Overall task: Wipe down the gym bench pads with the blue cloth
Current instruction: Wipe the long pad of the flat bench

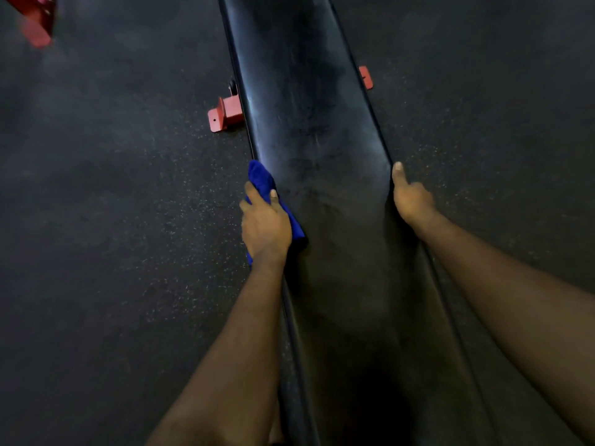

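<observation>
Head view: where does the bunched blue cloth (261, 178) sit against the hands?

It is under the left hand (265, 223), just toward 9 o'clock from the frame's middle. The fingers are curled round it and the thumb lies over its top. One end of the cloth sticks out past the fingers toward 12 o'clock, and a fold shows below the palm.

And against the bench?

The long black vinyl bench pad (309, 123) runs from 12 o'clock down to 6 o'clock between both forearms. The cloth is pressed on its 9 o'clock edge, partly over the side.

What is the other hand doing?

The right hand (410, 197) is at 3 o'clock on the opposite edge. Its thumb lies straight along the rim, pointing to 12 o'clock, and its fingers fold down over the side with the tips hidden. The hands are well apart, with the full width of the pad between them.

How much room is there around it?

Dark speckled rubber floor (112, 188) spreads on both sides. A red metal bench foot (225, 114) juts out at 11 o'clock, just beside the pad's edge and ahead of the cloth. A smaller red tab (366, 77) shows at 1 o'clock. A blurred red frame piece (35, 20) sits in the far 10 o'clock corner, well apart.
</observation>
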Action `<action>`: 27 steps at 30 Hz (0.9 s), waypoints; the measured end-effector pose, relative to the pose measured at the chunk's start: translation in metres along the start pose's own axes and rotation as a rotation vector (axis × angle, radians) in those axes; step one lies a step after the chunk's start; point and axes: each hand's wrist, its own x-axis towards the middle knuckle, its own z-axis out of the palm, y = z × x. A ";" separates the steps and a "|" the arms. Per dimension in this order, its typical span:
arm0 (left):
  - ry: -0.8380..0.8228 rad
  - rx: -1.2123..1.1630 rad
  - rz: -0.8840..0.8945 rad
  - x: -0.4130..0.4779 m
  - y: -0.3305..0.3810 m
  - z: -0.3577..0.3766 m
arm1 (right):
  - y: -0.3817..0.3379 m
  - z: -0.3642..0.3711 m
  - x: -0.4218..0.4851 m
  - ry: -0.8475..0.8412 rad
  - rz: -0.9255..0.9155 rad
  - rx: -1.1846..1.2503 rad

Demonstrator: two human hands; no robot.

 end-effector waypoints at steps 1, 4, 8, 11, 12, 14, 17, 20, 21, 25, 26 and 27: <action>0.007 0.006 0.002 -0.014 -0.004 0.000 | 0.011 0.001 -0.006 0.015 0.020 -0.004; 0.007 0.045 -0.020 -0.075 -0.027 0.001 | 0.020 0.007 -0.010 0.074 0.030 -0.009; -0.074 -0.010 -0.111 -0.145 -0.056 -0.006 | 0.015 0.007 -0.013 0.082 0.037 0.027; -0.082 -0.036 -0.114 -0.148 -0.056 -0.008 | 0.018 0.003 -0.018 0.061 0.012 0.052; -0.066 -0.043 -0.120 -0.139 -0.053 -0.007 | 0.020 0.002 -0.020 0.049 0.003 0.054; -0.052 -0.052 -0.121 -0.109 -0.043 -0.005 | 0.031 -0.003 -0.030 0.008 0.019 0.056; -0.064 -0.067 -0.088 -0.065 -0.026 -0.004 | 0.065 -0.007 -0.053 -0.031 0.100 -0.009; -0.033 -0.093 -0.064 -0.072 -0.032 0.000 | 0.085 -0.004 -0.076 0.030 0.091 0.021; -0.030 -0.088 -0.040 -0.090 -0.042 0.001 | 0.085 -0.002 -0.079 0.062 0.090 0.029; -0.145 -0.276 -0.166 -0.212 -0.103 -0.009 | 0.077 -0.004 -0.090 0.063 0.066 0.047; -0.189 -0.312 -0.221 -0.240 -0.115 -0.012 | 0.079 -0.007 -0.092 0.049 0.054 0.052; -0.220 -0.313 -0.250 -0.264 -0.124 -0.017 | 0.085 -0.010 -0.099 0.028 0.037 0.047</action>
